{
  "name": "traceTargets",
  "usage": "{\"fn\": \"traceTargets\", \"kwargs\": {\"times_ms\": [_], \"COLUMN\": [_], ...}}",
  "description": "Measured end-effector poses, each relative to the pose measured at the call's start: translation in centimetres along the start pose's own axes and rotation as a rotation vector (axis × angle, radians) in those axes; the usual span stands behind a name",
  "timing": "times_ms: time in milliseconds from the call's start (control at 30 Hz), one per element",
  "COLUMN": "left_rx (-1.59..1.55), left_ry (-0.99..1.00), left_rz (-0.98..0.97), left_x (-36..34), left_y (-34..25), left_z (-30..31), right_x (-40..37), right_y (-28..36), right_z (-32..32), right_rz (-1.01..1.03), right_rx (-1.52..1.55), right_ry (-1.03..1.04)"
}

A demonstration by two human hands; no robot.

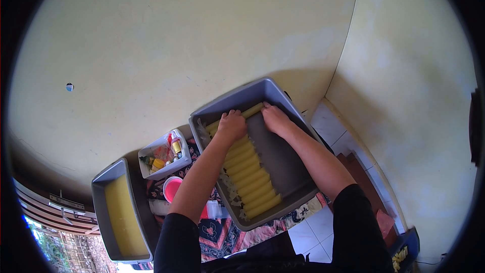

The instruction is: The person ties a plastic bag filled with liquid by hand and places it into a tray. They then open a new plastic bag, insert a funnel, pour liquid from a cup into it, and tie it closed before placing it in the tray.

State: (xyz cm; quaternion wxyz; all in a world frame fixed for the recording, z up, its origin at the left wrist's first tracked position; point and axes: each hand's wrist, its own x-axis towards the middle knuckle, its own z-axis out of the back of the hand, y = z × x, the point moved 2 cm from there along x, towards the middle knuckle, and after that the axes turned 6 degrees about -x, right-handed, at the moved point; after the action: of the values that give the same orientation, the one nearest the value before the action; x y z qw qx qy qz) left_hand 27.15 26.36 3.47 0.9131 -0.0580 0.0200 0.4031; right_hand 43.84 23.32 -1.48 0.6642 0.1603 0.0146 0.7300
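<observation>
A row of long yellow tubes (246,172) lies side by side in a large grey tub (290,172), with loose clear plastic ends along their left side. At the tub's far side, another yellow tube (252,110) stretches between my two hands. My left hand (232,124) is closed over its middle part, with the fingers curled down. The right end of that tube is pinched by my right hand (274,118). Under my left forearm, part of the tubes' left side is hidden.
Left of the tub stand a small white basket (165,170) with bottles, a pink-filled cup (173,188) and a second grey tub (101,212) holding yellow liquid (123,212). A patterned cloth (214,232) covers the table. Behind is a wall (202,30).
</observation>
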Motion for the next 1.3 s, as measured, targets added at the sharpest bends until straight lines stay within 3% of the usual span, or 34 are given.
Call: {"fn": "traceTargets", "kwargs": {"times_ms": [67, 200, 267, 400, 467, 600, 667, 1300], "left_rx": [-0.009, 0.005, 0.011, -0.017, -0.017, -0.021, -0.017, 0.0], "left_ry": [-0.004, 0.032, 0.041, 0.046, 0.042, 0.068, 0.064, 0.08], "left_rz": [0.001, 0.005, 0.005, 0.012, 0.029, 0.031, 0.039, 0.019], "left_x": [0.0, 0.1, 0.1, 0.2, 0.4, 0.3, 0.3, 0.4], "left_y": [0.0, 0.0, 0.0, -0.1, 0.0, -0.1, -0.1, 0.1], "left_z": [0.0, -0.1, 0.0, -0.2, -0.1, -0.2, -0.3, -0.4], "right_x": [-0.4, -0.1, -0.1, -0.7, -0.8, -0.9, -0.7, -0.2], "right_y": [1.5, 3.0, 2.9, 1.6, 1.9, 2.1, 2.8, 2.0], "right_z": [2.1, 4.9, 4.7, 1.2, 1.2, 1.7, 3.4, 1.5], "right_rz": [0.002, -0.006, -0.108, -0.192, -0.151, -0.131, -0.193, -0.223], "right_rx": [-0.134, -0.16, -0.053, 0.059, -0.03, -0.06, -0.044, -0.073], "right_ry": [-0.189, -0.105, 0.237, 0.131, -0.073, -0.059, 0.211, 0.056]}}
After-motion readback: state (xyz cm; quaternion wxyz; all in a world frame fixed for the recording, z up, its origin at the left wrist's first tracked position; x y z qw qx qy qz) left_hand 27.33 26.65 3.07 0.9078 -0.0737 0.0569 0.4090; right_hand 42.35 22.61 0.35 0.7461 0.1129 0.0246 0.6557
